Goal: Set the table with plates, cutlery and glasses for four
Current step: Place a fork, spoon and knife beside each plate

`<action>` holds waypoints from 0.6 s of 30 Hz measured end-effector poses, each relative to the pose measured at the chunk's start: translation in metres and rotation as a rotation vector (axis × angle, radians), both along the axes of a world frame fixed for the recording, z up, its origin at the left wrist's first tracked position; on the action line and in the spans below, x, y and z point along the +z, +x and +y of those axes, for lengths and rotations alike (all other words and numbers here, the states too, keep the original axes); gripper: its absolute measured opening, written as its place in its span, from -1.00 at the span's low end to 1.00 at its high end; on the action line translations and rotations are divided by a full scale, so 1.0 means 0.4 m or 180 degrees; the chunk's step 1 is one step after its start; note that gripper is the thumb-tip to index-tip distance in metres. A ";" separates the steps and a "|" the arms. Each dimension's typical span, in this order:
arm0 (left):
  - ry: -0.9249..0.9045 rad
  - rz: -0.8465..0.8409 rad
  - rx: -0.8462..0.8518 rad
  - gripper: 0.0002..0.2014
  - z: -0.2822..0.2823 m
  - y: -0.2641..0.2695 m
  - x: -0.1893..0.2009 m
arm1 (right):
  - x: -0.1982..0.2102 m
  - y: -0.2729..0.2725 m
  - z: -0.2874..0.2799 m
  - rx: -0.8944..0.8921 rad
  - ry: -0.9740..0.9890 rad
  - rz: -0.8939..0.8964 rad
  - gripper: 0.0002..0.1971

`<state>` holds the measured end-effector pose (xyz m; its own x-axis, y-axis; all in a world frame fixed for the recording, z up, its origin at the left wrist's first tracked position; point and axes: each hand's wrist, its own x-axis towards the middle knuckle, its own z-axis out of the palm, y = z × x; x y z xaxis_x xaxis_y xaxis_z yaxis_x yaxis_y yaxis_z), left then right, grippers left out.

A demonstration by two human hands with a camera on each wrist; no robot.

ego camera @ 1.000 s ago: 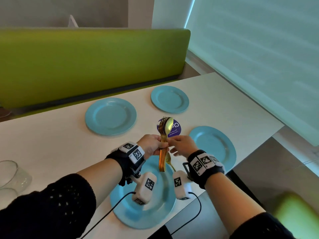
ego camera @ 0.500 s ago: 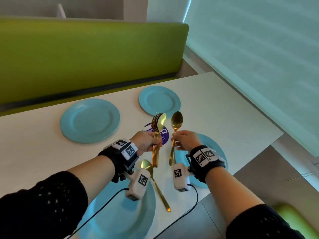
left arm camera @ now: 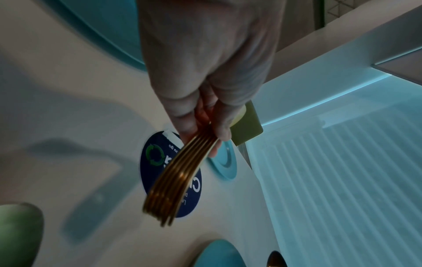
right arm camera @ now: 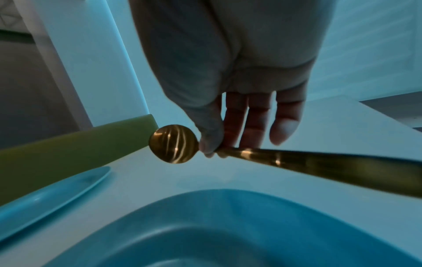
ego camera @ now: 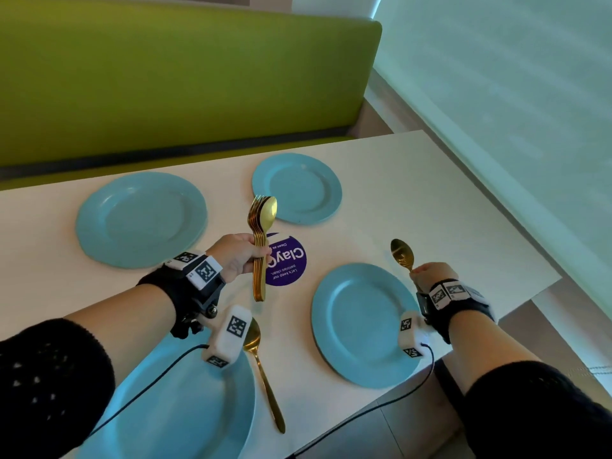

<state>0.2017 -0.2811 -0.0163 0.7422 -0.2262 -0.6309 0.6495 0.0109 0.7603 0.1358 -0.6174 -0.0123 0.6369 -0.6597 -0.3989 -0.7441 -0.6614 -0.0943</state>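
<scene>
My left hand grips a bundle of gold cutlery, forks and a spoon, upright above the white table; the handles fan out below the fist. My right hand pinches a single gold spoon by the neck, bowl up, over the right rim of the near right blue plate. Another gold spoon lies on the table beside the near left plate. Two more blue plates sit on the far side.
A round purple sticker lies flat at the table's middle. A green bench backrest runs along the far side. A pale window blind fills the right. The table's right edge is near my right hand.
My right hand has carried the single spoon away from the bundle, rightward to the far side of the near right plate. The left hand still holds the bundle upright.
</scene>
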 end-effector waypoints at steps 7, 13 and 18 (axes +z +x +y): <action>0.0005 0.0044 -0.0012 -0.87 -0.019 -0.008 -0.017 | -0.046 -0.023 -0.050 0.0195 -0.0210 0.0370 -0.70; 0.0031 0.0060 -0.0040 -0.86 -0.023 -0.020 -0.012 | -0.066 -0.033 -0.050 0.0401 -0.0365 0.0511 -0.71; 0.0094 0.0068 -0.0012 -0.88 -0.021 -0.029 -0.008 | -0.076 -0.039 -0.047 0.0499 -0.0441 0.0599 -0.70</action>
